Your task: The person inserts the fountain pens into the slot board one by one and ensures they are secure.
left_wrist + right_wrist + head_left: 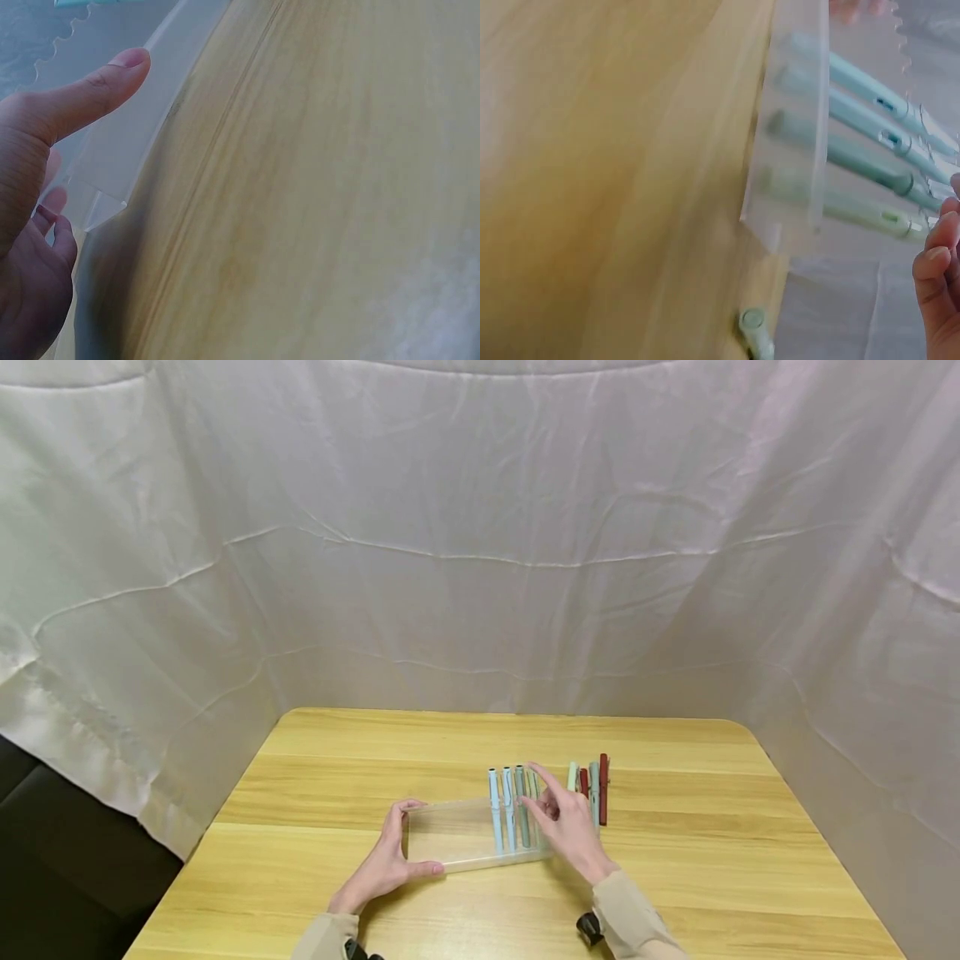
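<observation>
A clear plastic pen holder (450,837) with a scalloped rail stands tilted on the table. My left hand (386,860) grips its left end, thumb along the front edge and fingers behind. Toward the holder's right end lie two light blue pens (495,810), a grey-green pen (522,810) and a light green pen (870,215), side by side. My right hand (572,827) is at the light green pen's upper part, with thumb and index finger spread apart. Whether the fingertips touch that pen is unclear.
Right of the holder, more pens lie on the wooden table (712,843): a light green one (572,775), a grey-green one (595,789) and two dark red ones (603,789), partly behind my right hand. A pale curtain (480,610) hangs around the table's back and sides.
</observation>
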{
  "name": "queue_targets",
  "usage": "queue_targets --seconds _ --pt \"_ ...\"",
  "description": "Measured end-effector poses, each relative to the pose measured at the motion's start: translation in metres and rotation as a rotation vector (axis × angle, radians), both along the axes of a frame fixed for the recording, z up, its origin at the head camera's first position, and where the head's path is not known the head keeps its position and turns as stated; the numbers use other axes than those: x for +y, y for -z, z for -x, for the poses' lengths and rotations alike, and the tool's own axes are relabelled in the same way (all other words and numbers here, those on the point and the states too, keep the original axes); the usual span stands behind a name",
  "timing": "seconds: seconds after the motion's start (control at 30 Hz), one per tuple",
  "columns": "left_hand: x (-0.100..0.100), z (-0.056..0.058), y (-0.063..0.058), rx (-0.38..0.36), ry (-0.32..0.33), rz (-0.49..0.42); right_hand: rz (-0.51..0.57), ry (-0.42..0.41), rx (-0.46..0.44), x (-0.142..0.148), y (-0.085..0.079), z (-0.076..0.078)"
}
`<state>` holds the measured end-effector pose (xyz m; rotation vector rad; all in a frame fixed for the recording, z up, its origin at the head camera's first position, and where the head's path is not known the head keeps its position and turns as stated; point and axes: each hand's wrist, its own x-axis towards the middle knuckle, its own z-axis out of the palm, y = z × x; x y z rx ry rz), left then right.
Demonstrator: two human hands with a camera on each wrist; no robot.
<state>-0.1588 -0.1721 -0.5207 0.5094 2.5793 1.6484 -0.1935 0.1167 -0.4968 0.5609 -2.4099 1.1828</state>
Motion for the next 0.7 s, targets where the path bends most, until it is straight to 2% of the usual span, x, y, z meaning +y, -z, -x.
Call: queue_targets --seconds 0.33,0.57,0.7 --pt "0.000 0.000 -0.001 -0.008 0.007 -0.013 0.112 0.034 0.065 0.026 0.008 0.011" --pt "0.000 0.000 -0.001 -0.018 0.016 -0.011 0.200 0.059 0.002 0.049 0.016 0.021" --pt "0.000 0.000 0.000 -0.011 0.016 -0.012 0.233 0.121 -0.089 0.062 0.021 0.026"
